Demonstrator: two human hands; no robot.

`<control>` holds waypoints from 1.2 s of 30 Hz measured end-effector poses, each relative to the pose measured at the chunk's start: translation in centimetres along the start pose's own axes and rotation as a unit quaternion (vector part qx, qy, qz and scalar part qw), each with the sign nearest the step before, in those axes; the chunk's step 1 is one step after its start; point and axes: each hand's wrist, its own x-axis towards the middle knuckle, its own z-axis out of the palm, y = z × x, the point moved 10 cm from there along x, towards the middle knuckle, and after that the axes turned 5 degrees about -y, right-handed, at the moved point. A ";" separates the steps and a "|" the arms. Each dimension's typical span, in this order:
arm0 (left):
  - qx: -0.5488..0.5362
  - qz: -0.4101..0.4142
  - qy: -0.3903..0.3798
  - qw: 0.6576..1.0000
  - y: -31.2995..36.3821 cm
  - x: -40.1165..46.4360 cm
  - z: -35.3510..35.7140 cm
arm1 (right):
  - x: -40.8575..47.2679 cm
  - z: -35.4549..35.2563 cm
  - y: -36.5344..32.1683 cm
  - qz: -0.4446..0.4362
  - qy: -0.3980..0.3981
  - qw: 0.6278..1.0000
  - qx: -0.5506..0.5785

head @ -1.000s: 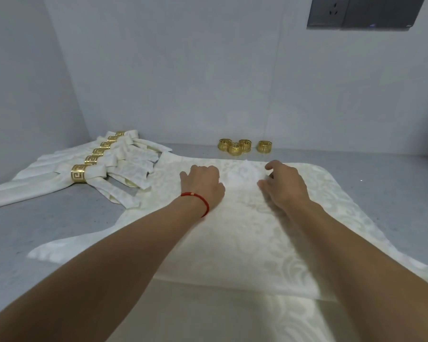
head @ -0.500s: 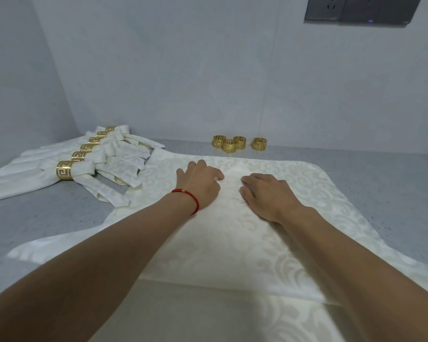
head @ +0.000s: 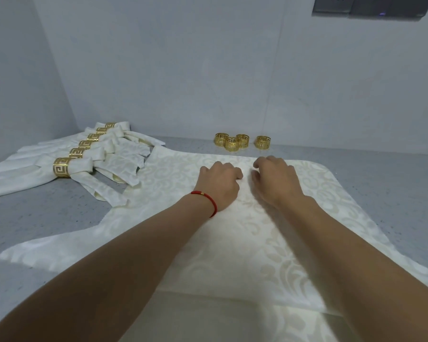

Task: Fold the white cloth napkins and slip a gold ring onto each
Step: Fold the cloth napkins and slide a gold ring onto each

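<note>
A white patterned cloth napkin lies spread flat on the grey counter. Both hands sit close together on it near its far edge. My left hand, with a red cord at the wrist, has its fingers curled down into the cloth. My right hand is curled the same way just beside it. Both appear to pinch the fabric. Several loose gold rings stand behind the napkin by the wall. Several folded napkins with gold rings on them lie in a row at the left.
More white patterned cloth lies under the spread napkin at the near edge. Grey walls close the counter at the back and left. A dark socket panel is on the wall at top right.
Both hands slid forward from lying flat mid-cloth to the far edge, drew closer together, and their fingers curled into the fabric.
</note>
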 end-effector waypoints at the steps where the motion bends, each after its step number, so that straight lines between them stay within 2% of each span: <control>1: -0.001 -0.001 0.010 1.000 0.0 -0.1 0.1 | 0.9 0.2 0.5 0.024 0.003 0.999 0.032; 3: -0.010 0.001 0.018 1.000 -0.1 -0.1 0.2 | 2.6 1.0 1.2 0.061 -0.002 0.992 0.110; 6: -0.031 0.002 0.025 0.999 -0.3 -0.1 0.2 | 4.1 1.7 0.7 0.067 -0.001 0.983 0.169; 11: -0.092 -0.017 0.010 0.996 -1.2 0.0 0.5 | 3.9 1.1 0.3 0.054 0.027 0.977 0.203; 15: -0.185 -0.057 -0.050 0.980 -2.5 0.8 0.5 | 3.0 0.7 -0.4 -0.003 0.026 0.978 0.206; 17: -0.196 -0.079 -0.071 0.975 -2.7 1.6 0.3 | 2.5 0.9 0.0 -0.009 0.030 0.976 0.213; 20: -0.159 -0.100 -0.073 0.980 -2.4 2.9 -0.2 | 1.9 1.3 0.3 -0.003 0.023 0.973 0.229; 26: -0.109 -0.120 0.000 0.987 -2.3 4.2 -0.9 | 2.2 1.5 0.6 0.004 -0.003 0.966 0.257; 30: -0.090 -0.078 0.007 0.993 -1.5 4.6 -0.8 | 2.7 1.5 2.1 0.034 0.030 0.957 0.287; 33: -0.043 -0.033 0.010 0.998 -0.7 4.5 -1.0 | 3.1 2.2 2.0 0.024 0.005 0.967 0.255; 36: 0.012 0.017 0.025 0.999 0.0 4.2 -1.8 | 2.9 1.6 1.5 0.000 0.017 0.975 0.219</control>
